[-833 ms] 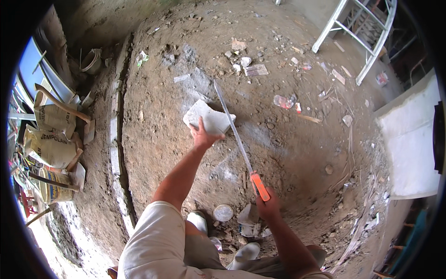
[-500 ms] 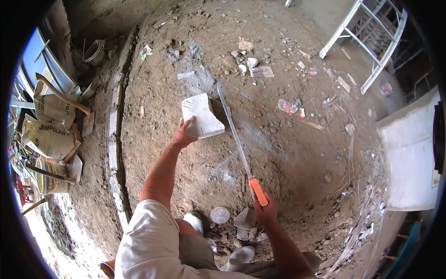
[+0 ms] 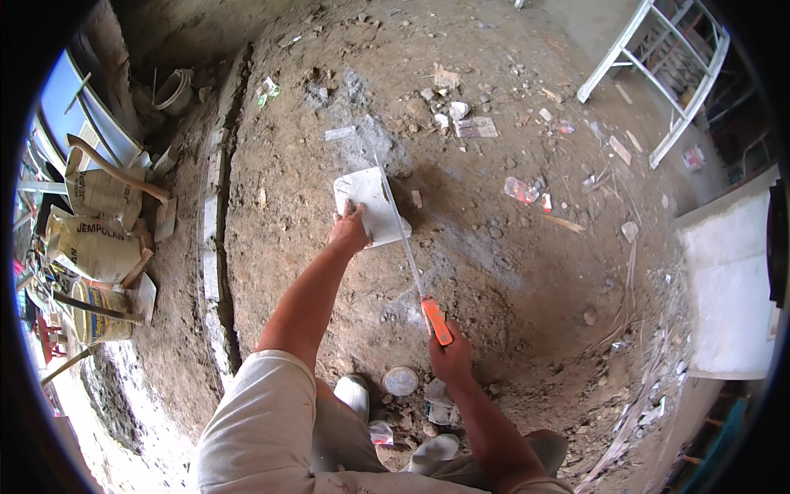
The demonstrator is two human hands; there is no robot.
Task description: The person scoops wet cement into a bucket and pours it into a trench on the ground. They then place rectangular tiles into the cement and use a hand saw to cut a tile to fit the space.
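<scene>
A pale lightweight concrete block [image 3: 362,191] is in front of me, above the dirt floor. My left hand [image 3: 351,230] grips its near left edge, with fingers lying over the upper face. In my right hand [image 3: 452,356] is a handsaw [image 3: 437,320] with an orange handle, and the fingers are wrapped round it. The long, thin blade points away from me and lies across the right part of the block. Whether the teeth have entered the block I cannot tell. Grey-white dust [image 3: 374,140] covers the dirt beyond the block.
At the left stand sacks [image 3: 99,247], a bucket [image 3: 103,313] and wooden-handled tools beside a concrete strip [image 3: 211,255]. A metal ladder [image 3: 634,62] stands far right, with a white panel [image 3: 728,288] nearer. Stones and litter dot the dirt. A round lid [image 3: 400,381] lies by my boots.
The saw has moved left, from beside the block's right edge to across it. My left hand has shifted further onto the block's upper face, and the block looks flatter to view.
</scene>
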